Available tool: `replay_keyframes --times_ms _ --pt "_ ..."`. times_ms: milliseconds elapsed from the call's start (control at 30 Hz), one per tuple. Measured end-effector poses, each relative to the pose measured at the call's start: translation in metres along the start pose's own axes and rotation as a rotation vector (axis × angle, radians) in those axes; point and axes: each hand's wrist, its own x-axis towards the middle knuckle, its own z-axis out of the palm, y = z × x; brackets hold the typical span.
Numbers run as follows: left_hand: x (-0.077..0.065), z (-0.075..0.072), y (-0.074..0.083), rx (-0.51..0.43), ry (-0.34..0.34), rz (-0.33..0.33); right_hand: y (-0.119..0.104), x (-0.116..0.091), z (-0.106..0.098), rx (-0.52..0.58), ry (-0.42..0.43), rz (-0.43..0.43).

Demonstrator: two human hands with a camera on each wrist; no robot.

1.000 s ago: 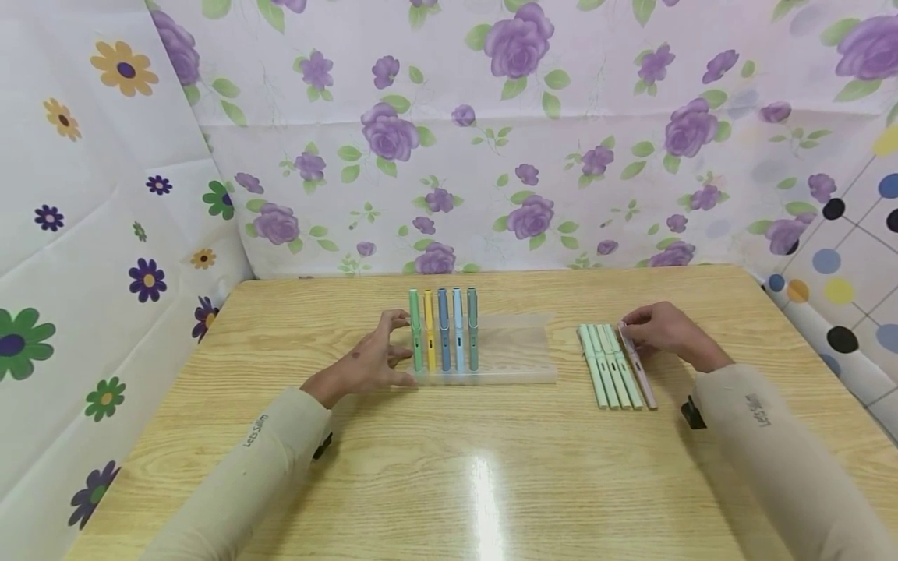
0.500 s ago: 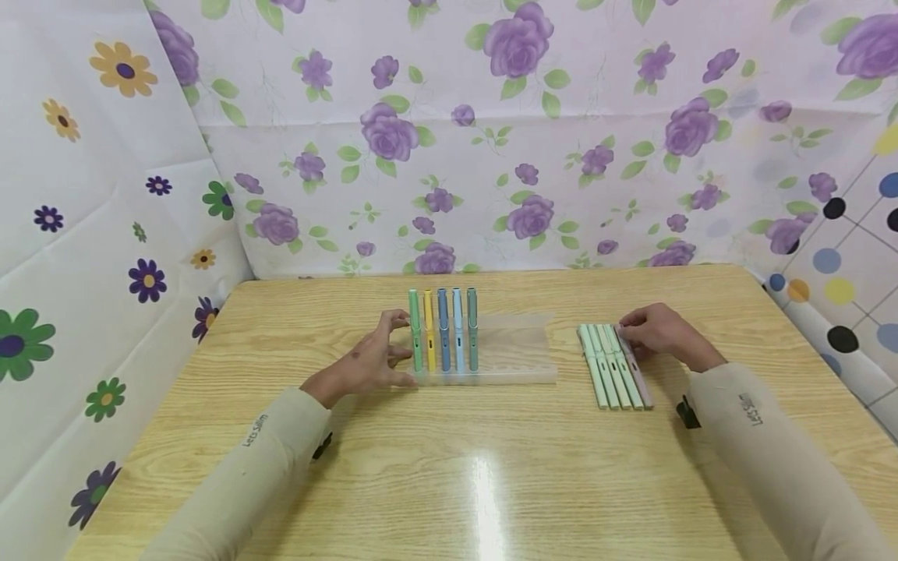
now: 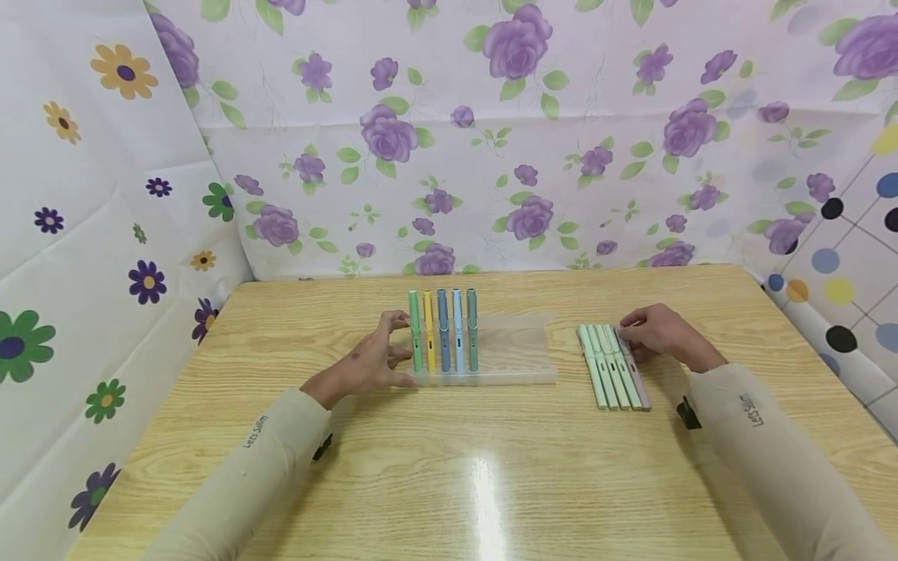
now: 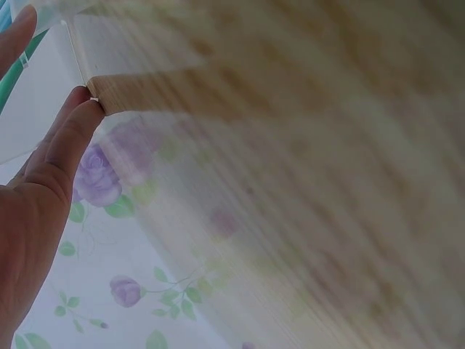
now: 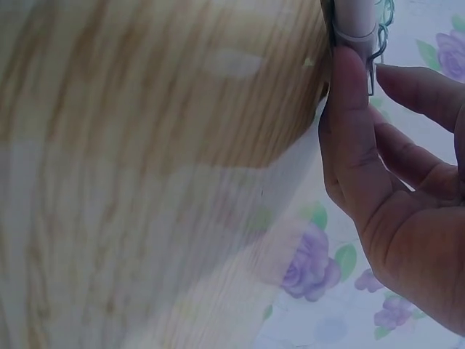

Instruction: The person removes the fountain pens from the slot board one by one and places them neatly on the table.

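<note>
My left hand (image 3: 370,357) grips the left end of a clear plastic pen stand (image 3: 519,347), thumb at its front lip and fingers behind. In the left wrist view its fingertips (image 4: 86,109) meet the stand's edge. Several pens stand upright in its left half: green (image 3: 416,331), yellow (image 3: 429,331), blue (image 3: 443,331), light blue (image 3: 459,331) and dark green (image 3: 472,331). To the right, my right hand (image 3: 662,335) pinches the clip end of a pale pinkish pen (image 3: 639,382). That pen lies alongside a row of pale green pens (image 3: 609,366). The right wrist view shows its end (image 5: 354,20) by my fingers.
Both the stand and the loose pens rest on a wooden table (image 3: 393,460). A flowered sheet (image 3: 449,187) hangs behind it, with another patterned sheet (image 3: 140,234) at the left and a dotted one (image 3: 842,273) at the right.
My right hand has slid the pinkish pen slightly left, up against the pale green ones, straightening it in line with them. The left hand and the stand have stayed put.
</note>
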Motion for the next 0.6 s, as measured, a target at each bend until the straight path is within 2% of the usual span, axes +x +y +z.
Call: replay_keyframes --times_ms 333,467,600 --pt "-0.002 0.0 0.002 -0.004 -0.005 0.001 -0.008 -0.006 -0.009 -0.034 0.013 -0.026" --pt "-0.001 0.0 0.0 0.001 -0.002 -0.003 -0.019 -0.009 -0.017 -0.02 0.016 -0.069" --pt "0.0 0.0 -0.001 0.006 0.0 -0.002 -0.034 -0.01 -0.019 -0.054 0.039 -0.134"
